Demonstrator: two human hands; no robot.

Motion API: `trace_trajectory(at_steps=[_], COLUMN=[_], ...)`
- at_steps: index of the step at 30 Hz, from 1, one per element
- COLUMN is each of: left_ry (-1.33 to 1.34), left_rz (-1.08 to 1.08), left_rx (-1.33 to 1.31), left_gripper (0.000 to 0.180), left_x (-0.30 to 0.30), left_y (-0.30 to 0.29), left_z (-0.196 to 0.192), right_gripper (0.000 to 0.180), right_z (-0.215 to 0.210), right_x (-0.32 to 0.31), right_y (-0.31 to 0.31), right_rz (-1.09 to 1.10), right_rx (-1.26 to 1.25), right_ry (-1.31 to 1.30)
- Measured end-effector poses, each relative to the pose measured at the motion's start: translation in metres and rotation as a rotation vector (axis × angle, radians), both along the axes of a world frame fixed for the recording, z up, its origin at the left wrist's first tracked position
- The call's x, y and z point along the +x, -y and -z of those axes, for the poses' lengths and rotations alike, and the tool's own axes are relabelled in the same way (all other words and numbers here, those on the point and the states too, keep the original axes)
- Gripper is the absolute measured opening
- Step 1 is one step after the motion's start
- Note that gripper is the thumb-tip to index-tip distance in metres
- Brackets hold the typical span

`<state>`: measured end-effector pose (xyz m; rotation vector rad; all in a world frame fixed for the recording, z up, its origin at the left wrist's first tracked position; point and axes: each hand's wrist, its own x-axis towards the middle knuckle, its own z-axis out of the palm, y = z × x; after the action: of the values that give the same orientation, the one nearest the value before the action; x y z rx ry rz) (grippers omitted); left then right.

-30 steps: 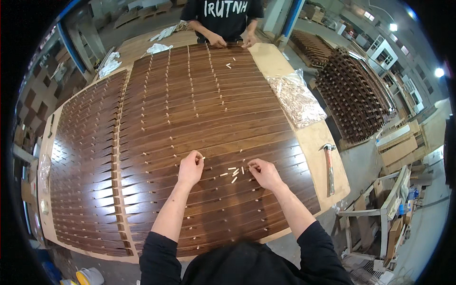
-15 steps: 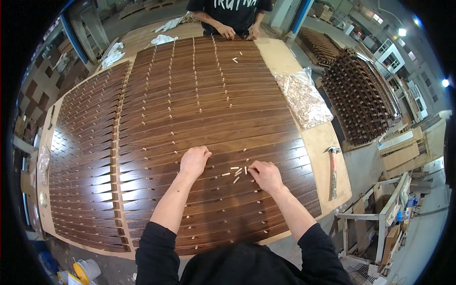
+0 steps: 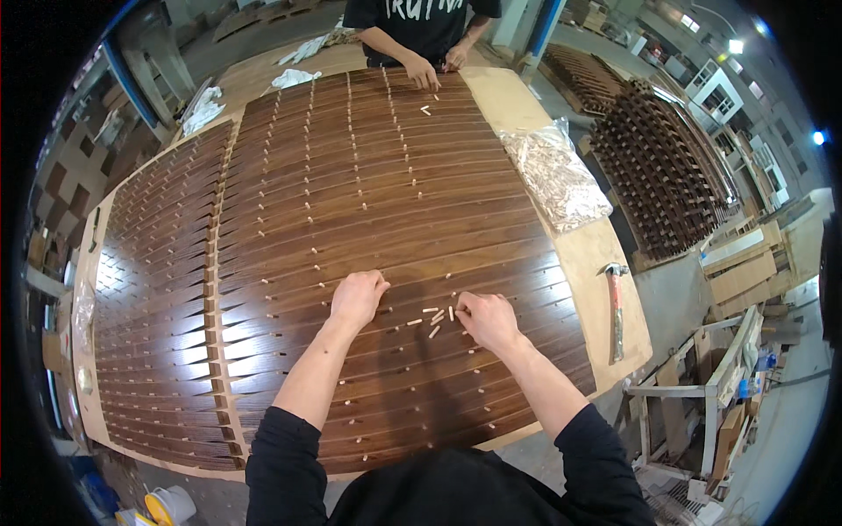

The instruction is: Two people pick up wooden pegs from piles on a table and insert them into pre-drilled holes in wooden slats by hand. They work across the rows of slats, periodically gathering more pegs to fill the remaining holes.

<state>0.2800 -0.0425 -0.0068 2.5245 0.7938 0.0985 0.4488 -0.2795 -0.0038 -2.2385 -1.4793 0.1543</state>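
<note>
Now the co-worker's hand [image 3: 423, 74] reaches further over the brown boards [image 3: 395, 250], toward the far loose pegs [image 3: 426, 110], than half a second ago. I see the left hand [image 3: 356, 300] with fingertips pinched together, the right hand [image 3: 488, 321] curled beside the near loose pegs [image 3: 415, 323]; whether either grips one, I cannot tell. A peg bag [image 3: 561, 180] and hammer [image 3: 617, 316] lie rightward.

There is one bare left hand [image 3: 356, 300] and one bare right hand [image 3: 488, 321]. Just left of the right hand lie at least five loose, pale, cylindrical wooden dowels [image 3: 415, 323]; well to its right, one red-handled metal claw hammer [image 3: 617, 311] and one clear plastic bag [image 3: 561, 180].
</note>
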Motion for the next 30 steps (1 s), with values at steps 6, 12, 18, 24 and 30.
trace_trajectory(at_steps=[6,12,18,24,30], left_ry=[-0.043,-0.104,-0.014,-0.101,0.020], left_rz=[0.056,0.070,0.122,0.129,0.136], left_rx=[0.137,0.192,0.223,0.222,0.168], left_gripper=[0.025,0.024,0.018,0.020,0.033], left_x=[0.002,0.004,0.002,0.003,-0.025], left_y=[0.010,0.009,0.013,0.011,0.080], left_z=[0.003,0.004,0.015,0.005,0.000], right_gripper=[0.006,0.010,0.020,0.024,0.024], right_z=[0.004,-0.003,-0.008,-0.009,0.002], right_x=[0.003,0.005,0.005,-0.018,-0.007], right_y=[-0.002,0.001,-0.003,-0.017,-0.018], right_rz=[-0.060,-0.081,-0.012,-0.031,0.015], right_rx=[-0.084,-0.094,-0.133,-0.022,-0.056], right_ry=[-0.010,0.065,-0.268,0.117,-0.158])
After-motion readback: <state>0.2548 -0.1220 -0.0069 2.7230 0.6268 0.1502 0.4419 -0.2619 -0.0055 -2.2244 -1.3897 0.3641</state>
